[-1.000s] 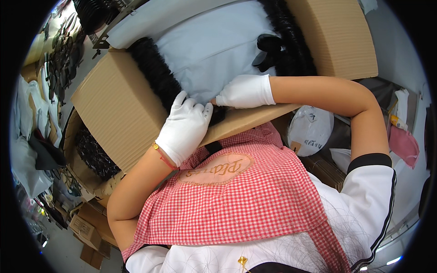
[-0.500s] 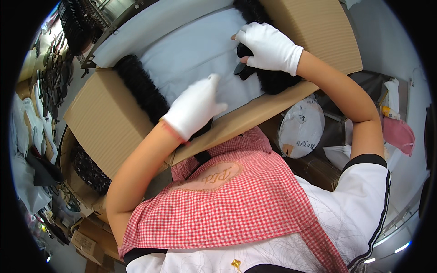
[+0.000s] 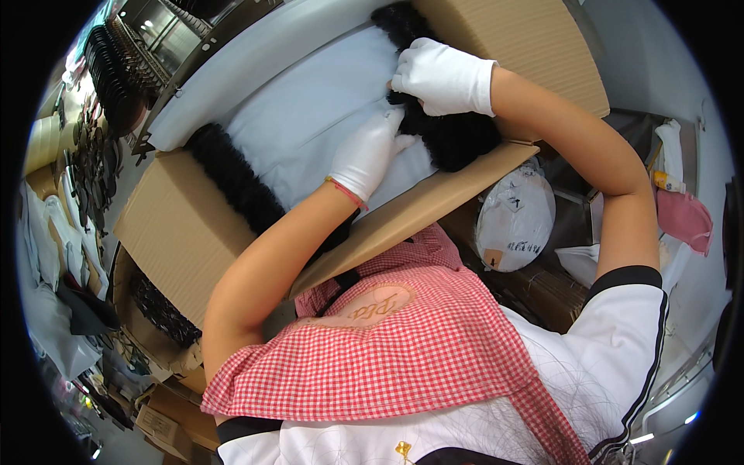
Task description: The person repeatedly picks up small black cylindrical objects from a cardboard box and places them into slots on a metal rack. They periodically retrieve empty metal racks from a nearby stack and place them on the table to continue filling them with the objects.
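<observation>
An open cardboard box (image 3: 174,225) is in front of me, lined with smooth pale sheeting (image 3: 302,101). A row of black furry pieces (image 3: 229,167) runs along its left side, and more black furry pieces (image 3: 461,143) lie along the right side. My right hand (image 3: 446,77), in a white glove, curls its fingers over a black furry piece at the right. Reaching across the sheeting, my gloved left hand (image 3: 368,155) has its fingers stretched toward that piece, thumb apart. Its fingertips are close beside the right hand; whether they touch the fur I cannot tell.
The box's front flap (image 3: 418,213) tilts toward my checked apron. Beneath it at the right is a round plastic-wrapped bundle (image 3: 517,217). Another carton (image 3: 128,310) with dark items stands at the lower left, and dark pieces hang on a rack (image 3: 116,70) at the far left.
My left hand has moved right and up, close to my right hand. My right hand has shifted slightly left and curled further. A dark flat part seen under it is now hidden.
</observation>
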Action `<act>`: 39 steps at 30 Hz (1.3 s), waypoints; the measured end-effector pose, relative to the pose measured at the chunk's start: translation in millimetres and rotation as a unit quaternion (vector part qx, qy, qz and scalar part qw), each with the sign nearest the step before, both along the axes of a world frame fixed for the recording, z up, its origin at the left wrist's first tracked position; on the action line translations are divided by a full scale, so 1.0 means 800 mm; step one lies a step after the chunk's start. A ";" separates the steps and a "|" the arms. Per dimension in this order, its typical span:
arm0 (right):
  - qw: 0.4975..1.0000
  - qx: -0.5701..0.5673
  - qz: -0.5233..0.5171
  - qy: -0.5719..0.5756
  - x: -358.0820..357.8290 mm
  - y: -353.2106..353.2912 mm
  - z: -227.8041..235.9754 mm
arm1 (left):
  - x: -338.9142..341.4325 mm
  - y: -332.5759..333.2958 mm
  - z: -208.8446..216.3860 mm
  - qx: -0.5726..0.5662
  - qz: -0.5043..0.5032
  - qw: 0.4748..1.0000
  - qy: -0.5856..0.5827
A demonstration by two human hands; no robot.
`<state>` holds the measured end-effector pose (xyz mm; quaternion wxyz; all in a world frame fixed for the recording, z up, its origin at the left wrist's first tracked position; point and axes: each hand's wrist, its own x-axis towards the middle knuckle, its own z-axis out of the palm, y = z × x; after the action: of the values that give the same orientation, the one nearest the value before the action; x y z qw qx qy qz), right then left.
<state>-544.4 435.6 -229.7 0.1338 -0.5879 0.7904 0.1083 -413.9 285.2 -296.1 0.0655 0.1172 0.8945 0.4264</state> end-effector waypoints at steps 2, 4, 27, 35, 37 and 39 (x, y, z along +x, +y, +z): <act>0.999 -0.051 0.009 -0.004 -0.004 0.005 0.000 | -0.006 0.013 -0.003 0.102 0.068 0.991 -0.048; 0.990 -0.139 0.024 -0.020 -0.003 0.008 -0.001 | -0.013 0.034 -0.007 0.252 0.175 0.935 -0.177; 0.954 -0.258 -0.146 0.048 0.049 0.003 -0.046 | -0.057 0.019 -0.001 0.417 0.121 0.827 -0.356; 0.964 -0.204 -0.171 0.009 0.052 0.010 -0.033 | -0.032 -0.082 0.062 0.267 0.069 0.902 -0.333; 0.969 -0.188 -0.158 0.017 0.052 0.006 -0.026 | -0.013 -0.131 0.089 0.231 0.057 0.944 -0.229; 0.973 -0.178 -0.146 0.020 0.052 0.003 -0.016 | 0.008 -0.183 0.119 0.218 0.064 0.969 -0.092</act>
<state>-502.4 437.8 -242.9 0.0258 -0.4784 0.8767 -0.0427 -407.6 139.2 -200.6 0.0927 0.0311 0.7758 0.6233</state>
